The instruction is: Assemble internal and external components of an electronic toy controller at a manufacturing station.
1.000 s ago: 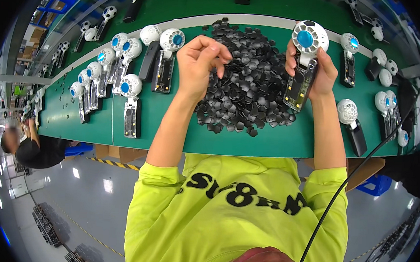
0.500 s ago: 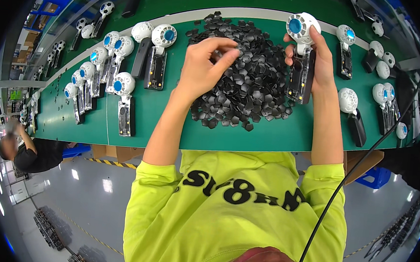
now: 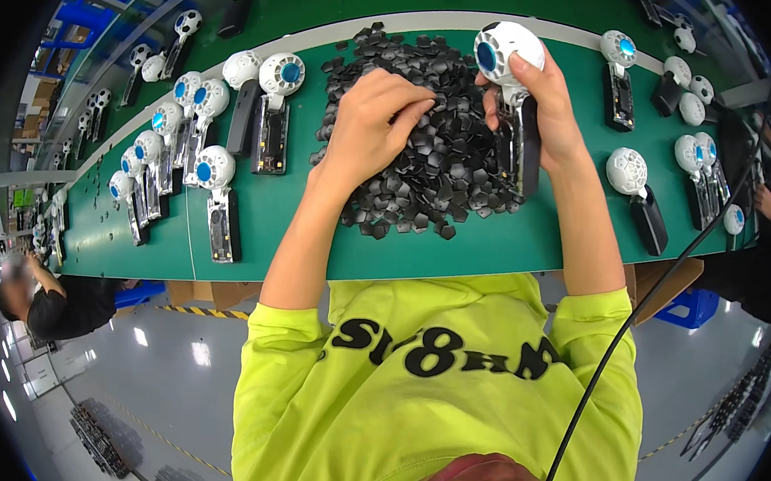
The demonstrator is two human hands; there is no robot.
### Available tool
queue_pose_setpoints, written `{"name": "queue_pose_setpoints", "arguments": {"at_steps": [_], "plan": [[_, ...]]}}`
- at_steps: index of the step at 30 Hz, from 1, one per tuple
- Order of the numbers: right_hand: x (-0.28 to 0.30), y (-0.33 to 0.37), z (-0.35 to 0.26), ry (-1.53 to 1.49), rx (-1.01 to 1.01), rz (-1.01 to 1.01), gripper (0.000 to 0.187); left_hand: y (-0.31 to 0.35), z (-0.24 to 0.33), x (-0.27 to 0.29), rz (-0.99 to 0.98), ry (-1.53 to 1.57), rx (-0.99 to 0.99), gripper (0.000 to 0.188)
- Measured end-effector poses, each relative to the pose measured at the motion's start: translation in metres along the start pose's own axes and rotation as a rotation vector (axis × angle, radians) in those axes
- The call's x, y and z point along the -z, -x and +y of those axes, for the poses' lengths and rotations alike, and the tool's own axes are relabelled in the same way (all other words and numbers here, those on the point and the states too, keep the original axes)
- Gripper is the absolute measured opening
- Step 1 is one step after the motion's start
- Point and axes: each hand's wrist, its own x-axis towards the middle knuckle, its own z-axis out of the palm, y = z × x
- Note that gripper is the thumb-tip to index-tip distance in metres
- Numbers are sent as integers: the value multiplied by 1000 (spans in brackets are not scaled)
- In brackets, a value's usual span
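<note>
My right hand (image 3: 551, 105) is wrapped round a handheld fan (image 3: 517, 53). Its round white head, patterned like a football with a blue disc at the hub, points up, and the dark handle hangs below. Over the pile of small black pentagon pieces (image 3: 449, 169) is my left hand (image 3: 375, 128). Thumb and forefinger meet in a pinch; whatever may be between them is hidden or too small to make out. The two hands are apart, with part of the pile showing between them.
Several similar fans (image 3: 216, 171) lie on the green table (image 3: 278, 246) to the left. More fans (image 3: 627, 172) lie to the right. A black cable (image 3: 615, 346) crosses in front of my right side. Another person (image 3: 64, 298) sits at far left.
My right hand has brought the fan leftward, toward my left hand, and turned its head so the blue hub faces more to the left. My left thumb and forefinger have come together.
</note>
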Motion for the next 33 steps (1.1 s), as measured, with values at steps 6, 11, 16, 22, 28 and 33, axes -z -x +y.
{"name": "queue_pose_setpoints", "arguments": {"at_steps": [6,11,16,22,28,33], "plan": [[-17,14,-5,10,83,-55,49,-13,32,9,-11,131,-13,23],[-19,18,-5,46,172,-30,61,-15,52,8,-4,310,61,19],[-27,24,-1,300,438,65,73,-11,74,2,368,1057,287,10],[-26,25,5,491,715,28,77,-5,59,-5,219,1137,191,11],[-26,29,7,627,755,17,77,-1,58,-10,201,1146,208,26],[-28,25,4,656,820,-17,74,-9,68,-15,225,1223,293,45]]}}
